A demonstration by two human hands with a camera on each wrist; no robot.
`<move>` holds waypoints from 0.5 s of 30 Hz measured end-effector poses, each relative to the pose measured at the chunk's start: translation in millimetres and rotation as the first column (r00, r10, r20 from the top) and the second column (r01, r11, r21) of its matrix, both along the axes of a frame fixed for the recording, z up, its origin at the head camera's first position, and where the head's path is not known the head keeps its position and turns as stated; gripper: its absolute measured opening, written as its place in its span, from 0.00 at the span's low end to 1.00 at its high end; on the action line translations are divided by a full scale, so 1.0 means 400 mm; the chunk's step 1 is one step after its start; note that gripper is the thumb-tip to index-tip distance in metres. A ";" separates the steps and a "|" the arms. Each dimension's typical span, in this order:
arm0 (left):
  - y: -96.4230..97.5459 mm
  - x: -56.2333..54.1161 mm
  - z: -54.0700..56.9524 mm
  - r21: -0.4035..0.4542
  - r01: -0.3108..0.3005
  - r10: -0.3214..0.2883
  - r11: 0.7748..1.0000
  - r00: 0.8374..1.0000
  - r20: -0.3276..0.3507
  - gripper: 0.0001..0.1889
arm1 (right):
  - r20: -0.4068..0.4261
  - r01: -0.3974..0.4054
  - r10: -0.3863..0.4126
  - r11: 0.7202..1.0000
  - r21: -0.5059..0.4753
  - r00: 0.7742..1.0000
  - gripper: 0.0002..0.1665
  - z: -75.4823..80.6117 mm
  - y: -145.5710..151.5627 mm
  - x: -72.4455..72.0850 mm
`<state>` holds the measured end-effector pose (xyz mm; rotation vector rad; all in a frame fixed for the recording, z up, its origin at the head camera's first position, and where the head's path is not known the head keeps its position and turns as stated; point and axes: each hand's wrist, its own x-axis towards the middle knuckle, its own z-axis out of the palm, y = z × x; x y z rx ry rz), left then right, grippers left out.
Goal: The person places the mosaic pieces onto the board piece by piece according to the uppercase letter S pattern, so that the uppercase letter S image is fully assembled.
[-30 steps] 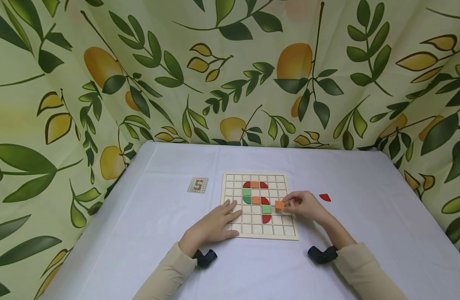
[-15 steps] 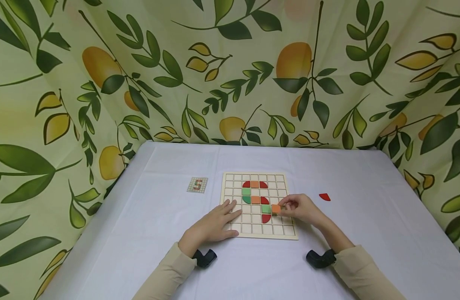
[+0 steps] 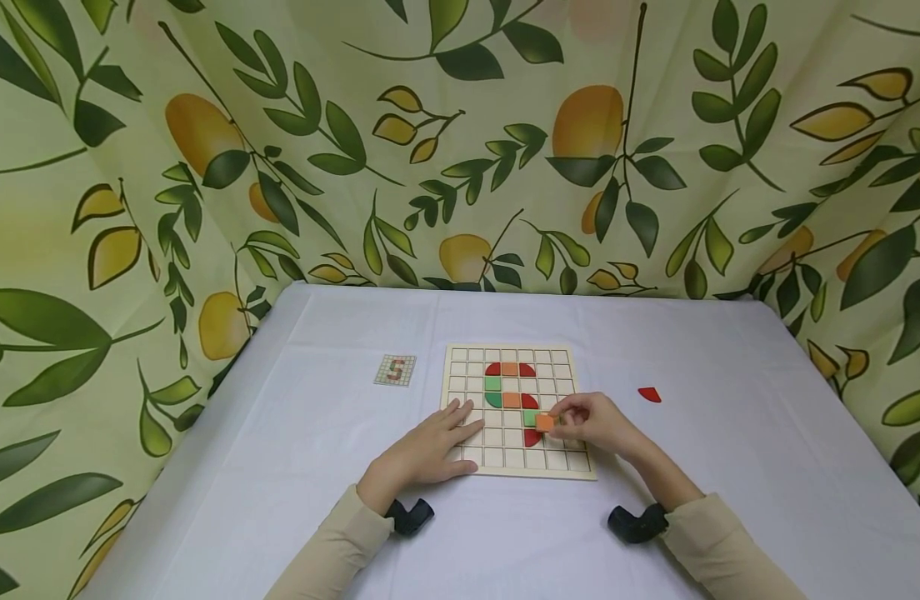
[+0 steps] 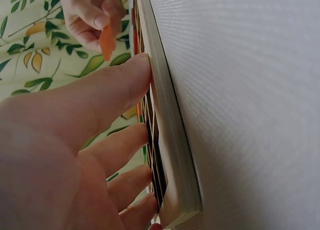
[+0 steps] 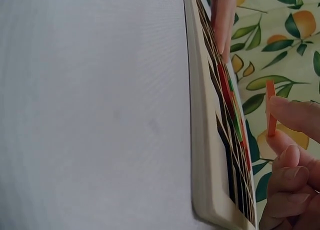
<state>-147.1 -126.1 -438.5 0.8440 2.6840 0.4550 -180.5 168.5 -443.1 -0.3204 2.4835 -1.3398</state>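
A wooden grid board (image 3: 497,460) lies on the table with red, green and orange tiles set in its cells in a curving shape. My left hand (image 3: 432,443) rests on the board's left side, fingers spread; in the left wrist view its thumb lies along the board's near edge. Between thumb and fingertips, my right hand (image 3: 598,423) pinches an orange square tile (image 3: 545,422). In the head view this tile overlaps a green square (image 3: 531,417) and a red quarter-round tile (image 3: 532,437). The right wrist view shows the orange tile (image 5: 270,108) held above the board's surface.
A small pattern card (image 3: 395,370) with an S shape on a grid lies left of the board. One loose red quarter-round tile (image 3: 650,394) is on the white tablecloth (image 3: 505,542) to the right. A leaf-and-fruit patterned curtain (image 3: 490,167) hangs behind the table.
My right hand has carried the orange tile leftward and slightly nearer to me, from the board's right side to over the green and red tiles. The left hand has stayed put.
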 end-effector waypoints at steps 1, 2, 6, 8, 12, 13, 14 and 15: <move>0.000 0.000 0.000 0.000 -0.001 0.001 1.000 1.000 0.001 0.33 | -0.001 -0.002 0.002 1.000 -0.001 1.000 0.18 0.000 -0.001 0.001; 0.000 0.000 -0.001 -0.002 -0.001 0.001 1.000 1.000 0.001 0.33 | -0.004 -0.005 0.005 1.000 0.000 1.000 0.18 -0.001 -0.002 0.001; 0.000 -0.001 -0.001 -0.002 -0.003 0.003 1.000 1.000 -0.001 0.33 | -0.009 -0.023 0.023 1.000 -0.009 1.000 0.18 0.000 -0.008 0.003; 0.001 -0.001 -0.002 -0.001 -0.003 0.003 1.000 1.000 -0.005 0.33 | -0.011 -0.034 0.034 0.999 -0.016 0.999 0.18 0.000 -0.011 0.004; 0.000 0.001 -0.001 -0.005 -0.004 0.004 1.000 1.000 -0.003 0.33 | -0.016 -0.051 0.051 0.998 -0.029 0.999 0.18 0.000 -0.015 0.006; 0.000 0.001 0.000 -0.005 -0.002 0.002 1.000 1.000 -0.004 0.33 | -0.017 -0.054 0.053 0.998 -0.031 0.998 0.18 -0.001 -0.016 0.007; 0.000 0.001 0.000 -0.005 -0.003 0.003 1.000 1.000 -0.001 0.33 | -0.017 -0.054 0.054 0.998 -0.031 0.998 0.18 -0.001 -0.017 0.007; -0.001 0.001 0.001 -0.004 -0.004 0.004 1.000 1.000 -0.001 0.33 | -0.018 -0.056 0.056 0.998 -0.033 0.998 0.18 -0.002 -0.019 0.008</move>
